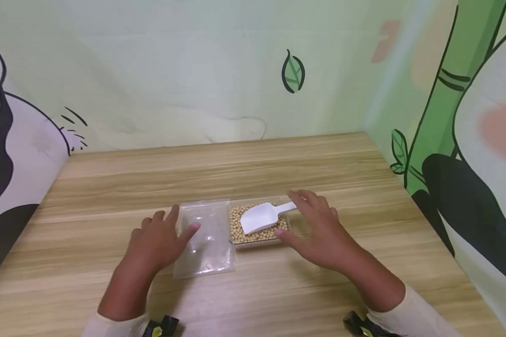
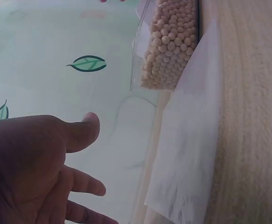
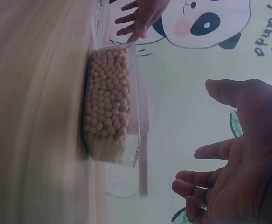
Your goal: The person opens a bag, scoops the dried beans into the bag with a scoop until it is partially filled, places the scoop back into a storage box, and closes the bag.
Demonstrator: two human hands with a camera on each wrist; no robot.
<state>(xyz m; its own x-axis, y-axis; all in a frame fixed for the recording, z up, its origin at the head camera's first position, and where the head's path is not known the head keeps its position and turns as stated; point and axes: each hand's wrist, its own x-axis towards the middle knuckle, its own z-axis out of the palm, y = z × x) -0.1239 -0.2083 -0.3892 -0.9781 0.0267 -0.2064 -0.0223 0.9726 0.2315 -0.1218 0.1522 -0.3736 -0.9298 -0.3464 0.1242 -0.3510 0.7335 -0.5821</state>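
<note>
A clear plastic box (image 3: 138,100) stands on the table, filled with round tan beans (image 1: 238,229) that look like soybeans. On top of the beans lies a white scoop (image 1: 259,218), its handle pointing right. Left of the box, a clear plastic bag (image 1: 206,252) lies flat. My left hand (image 1: 156,243) hovers by the bag's left side, fingers spread and holding nothing. Near the scoop's handle is my right hand (image 1: 320,234), fingers loosely spread; the right wrist view shows it apart from box and scoop.
The wooden table (image 1: 152,178) meets a pale wall (image 1: 173,84) at the back, printed with pandas, bamboo and leaves. A side wall with a panda (image 1: 489,140) runs along the right edge. Dark devices sit at both wrists.
</note>
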